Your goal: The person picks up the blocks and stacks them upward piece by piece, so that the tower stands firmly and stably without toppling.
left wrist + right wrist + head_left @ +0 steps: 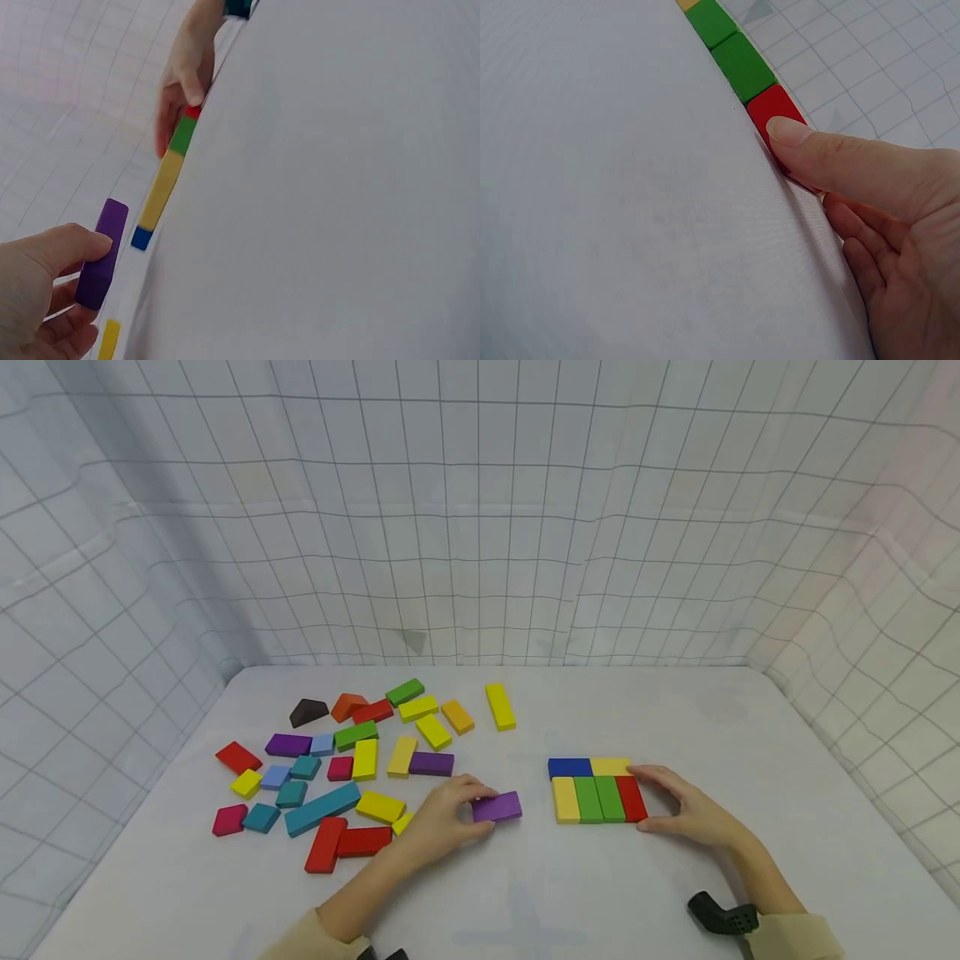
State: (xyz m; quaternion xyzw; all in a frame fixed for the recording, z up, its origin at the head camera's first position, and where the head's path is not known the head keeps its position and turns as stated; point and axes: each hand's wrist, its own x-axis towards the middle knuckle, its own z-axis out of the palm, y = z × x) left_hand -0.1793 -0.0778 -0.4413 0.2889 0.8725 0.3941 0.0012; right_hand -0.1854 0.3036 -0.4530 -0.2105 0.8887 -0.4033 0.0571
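Note:
My left hand (444,820) pinches a purple block (497,807) between thumb and fingers; in the left wrist view the purple block (103,255) is tilted. To its right lies a flat group of touching blocks. Its back row is a blue block (570,767) and a yellow block (610,766). The front row has a pale yellow block (566,800), two green blocks (599,800) and a red block (632,799). My right hand (693,810) holds the group's right end, its thumb on the red block's near end (769,109) and its fingertips by the back yellow block.
Many loose coloured blocks lie scattered on the left of the white table (525,893), among them a long teal block (322,809) and a red block (326,845). A lone yellow block (500,707) lies farther back. White grid-lined curtains (487,527) surround the table.

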